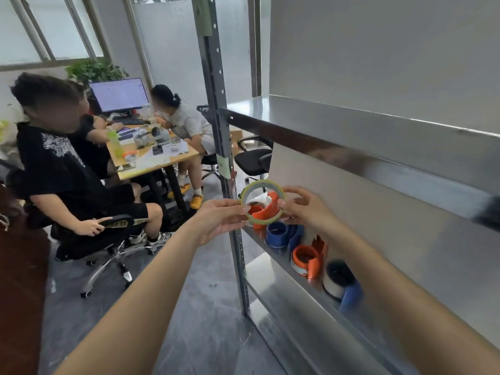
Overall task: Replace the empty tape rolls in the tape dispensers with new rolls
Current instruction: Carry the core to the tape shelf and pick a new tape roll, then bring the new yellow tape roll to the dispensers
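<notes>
The left hand pinches the left rim of a tape roll between thumb and fingertips. The right hand grips the opposite rim with curled fingers, which hide part of that edge. The roll, a thin yellow-green ring, is held upright in the air just in front of the metal shelf.

Through its open middle shows an orange dispenser. Whether this stands on the shelf or touches the roll cannot be told.

Further along the shelf sit a blue dispenser, then a second orange dispenser carrying a pale roll. Last comes a blurred blue dispenser with a white roll, partly covered by the right forearm. A dark smear at the right edge is too blurred to identify.
</notes>
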The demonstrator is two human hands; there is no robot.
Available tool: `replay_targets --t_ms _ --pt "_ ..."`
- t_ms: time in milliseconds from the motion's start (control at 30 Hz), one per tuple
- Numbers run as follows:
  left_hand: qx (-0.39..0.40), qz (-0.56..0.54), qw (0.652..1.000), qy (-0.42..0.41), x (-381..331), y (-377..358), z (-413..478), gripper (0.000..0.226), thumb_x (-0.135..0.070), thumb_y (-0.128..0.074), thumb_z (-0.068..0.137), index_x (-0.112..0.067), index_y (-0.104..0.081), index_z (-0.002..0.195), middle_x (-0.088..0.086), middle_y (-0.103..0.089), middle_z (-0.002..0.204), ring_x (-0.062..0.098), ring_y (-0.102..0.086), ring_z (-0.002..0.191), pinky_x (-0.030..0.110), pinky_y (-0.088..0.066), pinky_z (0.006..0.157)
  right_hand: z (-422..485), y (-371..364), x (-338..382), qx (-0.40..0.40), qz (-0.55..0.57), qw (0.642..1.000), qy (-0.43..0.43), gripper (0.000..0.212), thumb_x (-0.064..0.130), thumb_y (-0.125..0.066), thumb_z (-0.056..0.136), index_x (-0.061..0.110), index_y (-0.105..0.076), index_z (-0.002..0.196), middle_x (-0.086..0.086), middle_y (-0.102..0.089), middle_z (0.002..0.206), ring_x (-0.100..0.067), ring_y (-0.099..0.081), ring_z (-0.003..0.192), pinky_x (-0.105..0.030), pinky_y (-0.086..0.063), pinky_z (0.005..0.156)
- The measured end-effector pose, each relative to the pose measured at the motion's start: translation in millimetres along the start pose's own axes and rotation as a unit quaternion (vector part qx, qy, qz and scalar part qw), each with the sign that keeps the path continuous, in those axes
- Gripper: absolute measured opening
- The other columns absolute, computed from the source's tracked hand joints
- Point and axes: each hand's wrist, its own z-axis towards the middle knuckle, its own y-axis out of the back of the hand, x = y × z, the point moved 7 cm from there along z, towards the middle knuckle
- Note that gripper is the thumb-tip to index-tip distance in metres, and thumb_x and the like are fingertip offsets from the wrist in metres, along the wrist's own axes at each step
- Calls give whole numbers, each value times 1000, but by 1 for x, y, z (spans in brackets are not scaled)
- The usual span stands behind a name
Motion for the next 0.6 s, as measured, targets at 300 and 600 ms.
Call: replay_targets --t_ms 300,600 --pt "71 23 997 27 -2 -10 81 53 -19 -79 63 -3 -63 111 11 -73 103 22 -70 97 28 -58 80 53 24 -20 -40 -12 999 -27 32 23 -71 86 23 -62 117 -8 -72 99 -23 -73 83 -34 -60 77" --pt "148 55 983 90 18 -17 148 56 -17 -80 65 -1 -60 114 13 -72 105 23 -69 97 28 -58 79 78 40 -64 -136 -1 987 -80 23 16 -73 84 16 -64 105 -11 -71 99 -29 -73 77 -38 -61 70"
